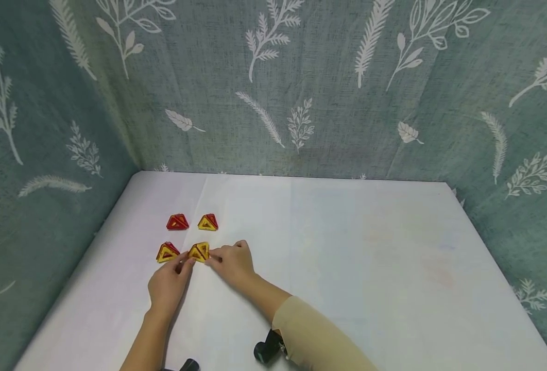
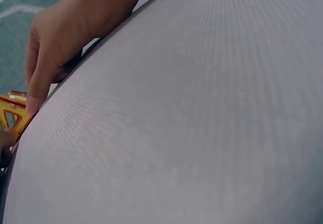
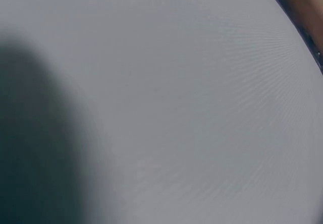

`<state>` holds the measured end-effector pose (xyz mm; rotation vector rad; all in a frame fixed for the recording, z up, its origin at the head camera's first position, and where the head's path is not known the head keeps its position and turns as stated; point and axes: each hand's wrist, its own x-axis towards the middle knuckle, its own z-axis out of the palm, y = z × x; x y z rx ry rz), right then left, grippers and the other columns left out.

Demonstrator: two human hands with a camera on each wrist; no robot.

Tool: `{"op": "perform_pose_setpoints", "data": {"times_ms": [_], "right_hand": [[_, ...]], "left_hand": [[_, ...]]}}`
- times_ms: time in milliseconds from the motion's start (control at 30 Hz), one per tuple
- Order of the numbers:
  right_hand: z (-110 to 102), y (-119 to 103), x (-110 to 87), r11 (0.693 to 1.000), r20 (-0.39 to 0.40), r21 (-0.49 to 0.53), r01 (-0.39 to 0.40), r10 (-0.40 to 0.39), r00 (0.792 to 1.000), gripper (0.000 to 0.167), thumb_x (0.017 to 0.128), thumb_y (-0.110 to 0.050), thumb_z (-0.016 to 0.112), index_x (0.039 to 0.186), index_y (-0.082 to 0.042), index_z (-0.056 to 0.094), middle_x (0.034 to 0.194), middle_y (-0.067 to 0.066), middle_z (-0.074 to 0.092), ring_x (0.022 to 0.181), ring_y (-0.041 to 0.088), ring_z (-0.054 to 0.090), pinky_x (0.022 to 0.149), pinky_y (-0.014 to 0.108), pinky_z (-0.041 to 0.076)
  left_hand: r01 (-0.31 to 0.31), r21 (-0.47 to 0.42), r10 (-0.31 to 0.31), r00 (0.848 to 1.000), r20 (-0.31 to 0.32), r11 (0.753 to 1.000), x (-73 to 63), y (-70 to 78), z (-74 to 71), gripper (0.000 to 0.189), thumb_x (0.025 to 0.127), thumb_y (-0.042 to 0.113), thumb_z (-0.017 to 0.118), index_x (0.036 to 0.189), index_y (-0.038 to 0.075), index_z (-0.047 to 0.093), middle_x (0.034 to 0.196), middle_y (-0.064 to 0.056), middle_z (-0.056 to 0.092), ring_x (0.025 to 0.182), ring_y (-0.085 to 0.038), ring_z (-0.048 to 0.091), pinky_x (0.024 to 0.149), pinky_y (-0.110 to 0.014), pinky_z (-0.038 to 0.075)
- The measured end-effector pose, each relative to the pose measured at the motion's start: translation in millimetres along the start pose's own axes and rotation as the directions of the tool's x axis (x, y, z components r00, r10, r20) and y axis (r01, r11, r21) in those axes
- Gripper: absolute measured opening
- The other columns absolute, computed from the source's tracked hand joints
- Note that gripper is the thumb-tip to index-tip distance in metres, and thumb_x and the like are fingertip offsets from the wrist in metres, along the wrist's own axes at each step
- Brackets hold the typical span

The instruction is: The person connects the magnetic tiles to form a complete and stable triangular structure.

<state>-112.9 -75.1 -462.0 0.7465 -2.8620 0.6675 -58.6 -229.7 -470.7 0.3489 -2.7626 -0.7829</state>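
Observation:
Both hands meet at a yellow wedge-like piece [image 1: 199, 251] with dark triangular markings, lying on the white table [image 1: 347, 268]. My left hand [image 1: 168, 288] pinches its left side with thumb and forefinger; my right hand [image 1: 229, 263] pinches its right side. In the left wrist view, the left hand [image 2: 65, 40] reaches a fingertip down to the same yellow piece [image 2: 17, 115], which shows a triangular opening. Just left of it lies a red-and-yellow piece [image 1: 167, 252]. The right wrist view shows mostly tabletop, with the worked piece out of sight.
Behind the hands lie a red piece [image 1: 177, 222] and a yellow-and-red piece [image 1: 208, 222], side by side. Green leaf-patterned cloth [image 1: 273, 93] hangs around the table's back and sides. A black wrist device [image 1: 268, 348] sits by the right sleeve.

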Motion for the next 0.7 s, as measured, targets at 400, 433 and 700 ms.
{"op": "perform_pose_setpoints", "data": {"times_ms": [400, 433, 700], "right_hand": [[5.2, -0.3, 4.9, 0.999, -0.014, -0.045, -0.006, 0.006, 1.0, 0.029, 0.087, -0.048, 0.062, 0.108, -0.031, 0.072, 0.098, -0.016, 0.071, 0.088, -0.003, 0.065, 0.082, 0.026, 0.035], [4.2, 0.0, 4.1, 0.999, -0.015, -0.047, -0.006, 0.006, 1.0, 0.029, 0.087, -0.048, 0.062, 0.108, -0.031, 0.072, 0.098, -0.016, 0.071, 0.088, -0.003, 0.065, 0.083, 0.026, 0.035], [3.8, 11.6, -4.8, 0.998, -0.115, 0.043, 0.042, -0.037, 0.993, 0.029, 0.084, -0.044, 0.067, 0.102, -0.022, 0.074, 0.071, -0.013, 0.067, 0.065, -0.002, 0.058, 0.081, 0.025, 0.039]], "left_hand": [[0.037, 0.013, -0.037, 0.999, -0.014, 0.999, 5.4, 1.4, 4.0, 0.037, 0.091, 0.025, 0.062, 0.119, 0.0, 0.063, 0.06, -0.004, 0.051, 0.055, -0.019, 0.041, 0.055, -0.031, 0.03], [0.041, 0.013, -0.041, 0.999, -0.012, 0.999, 5.6, 1.9, 4.5, 0.037, 0.091, 0.025, 0.062, 0.119, 0.001, 0.063, 0.06, -0.004, 0.051, 0.055, -0.019, 0.041, 0.055, -0.031, 0.03], [0.059, -0.012, -0.059, 0.998, -0.012, 0.998, -1.0, 7.7, 6.9, 0.039, 0.095, 0.028, 0.056, 0.124, 0.002, 0.06, 0.087, -0.016, 0.067, 0.075, -0.03, 0.058, 0.073, -0.044, 0.047]]}}
